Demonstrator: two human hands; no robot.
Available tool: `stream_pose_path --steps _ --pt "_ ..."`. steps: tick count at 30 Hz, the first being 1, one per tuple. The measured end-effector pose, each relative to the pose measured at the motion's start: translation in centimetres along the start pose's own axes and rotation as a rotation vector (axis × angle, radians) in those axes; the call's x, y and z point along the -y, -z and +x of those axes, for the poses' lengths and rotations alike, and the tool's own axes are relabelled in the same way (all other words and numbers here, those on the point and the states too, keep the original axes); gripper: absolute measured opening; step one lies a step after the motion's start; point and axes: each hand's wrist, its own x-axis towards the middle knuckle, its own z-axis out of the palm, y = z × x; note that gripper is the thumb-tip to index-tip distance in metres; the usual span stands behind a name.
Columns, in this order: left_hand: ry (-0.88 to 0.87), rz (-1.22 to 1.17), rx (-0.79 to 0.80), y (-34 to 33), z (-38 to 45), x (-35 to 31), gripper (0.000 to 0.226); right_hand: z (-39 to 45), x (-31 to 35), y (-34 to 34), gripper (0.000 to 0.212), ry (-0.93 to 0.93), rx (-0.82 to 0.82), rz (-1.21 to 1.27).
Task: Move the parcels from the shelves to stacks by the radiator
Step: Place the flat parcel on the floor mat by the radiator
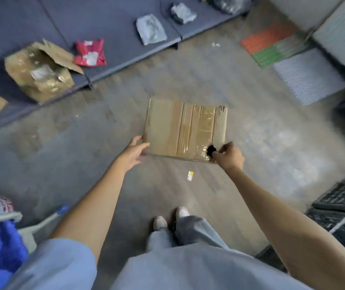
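A: While both arms reach forward, I see a flat cardboard parcel [185, 130] held out above the floor [251, 143], taped across its top.

B: Grip?

A: Left hand [133, 153] at the near left corner, fingers straight and slightly spread, thumb along the edge. Right hand [229, 155] at the near right corner, fingers curled, pinching the box by a dark torn hole.

B: Shelves?

A: Low grey shelf [115, 24] far left. On it: a crumpled brown box [39, 72], a red mailer [90, 53], two grey bags [150, 29]. Well apart from the held parcel. Frame blurred.
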Motion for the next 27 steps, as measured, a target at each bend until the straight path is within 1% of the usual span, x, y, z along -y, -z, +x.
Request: stream_pose_path --steps 3,6,10,14,18,20,22,27 --pt "-0.108 0.085 0.089 -3.0 -0.9 -7.9 0.049 1.1 1.2 6.3 0.039 0.000 -0.101 0.133" --pt "-0.203 0.218 0.142 -6.9 -1.7 -15.5 0.052 3.5 2.4 13.0 0.032 0.024 -0.184 0.231" --pt "-0.261 0.254 0.244 -13.4 -1.5 -23.5 0.049 7.7 2.4 21.4 0.025 0.041 -0.333 0.287" --pt "-0.312 0.285 0.323 -23.1 0.3 -30.3 0.043 12.7 0.2 29.0 0.020 -0.004 -0.465 0.403" --pt "-0.338 0.335 0.354 -35.0 2.5 -36.2 0.038 17.2 -3.7 35.8 0.026 -0.091 -0.566 0.487" --pt "-0.326 0.369 0.339 -40.5 3.6 -37.8 0.039 19.3 -5.9 38.4 0.028 -0.142 -0.585 0.510" --pt "-0.315 0.384 0.331 -45.2 4.5 -39.1 0.040 21.6 -7.6 40.8 0.030 -0.178 -0.568 0.521" --pt "-0.248 0.437 0.346 -53.1 8.9 -42.3 0.041 28.4 -10.0 45.0 0.033 -0.239 -0.533 0.529"
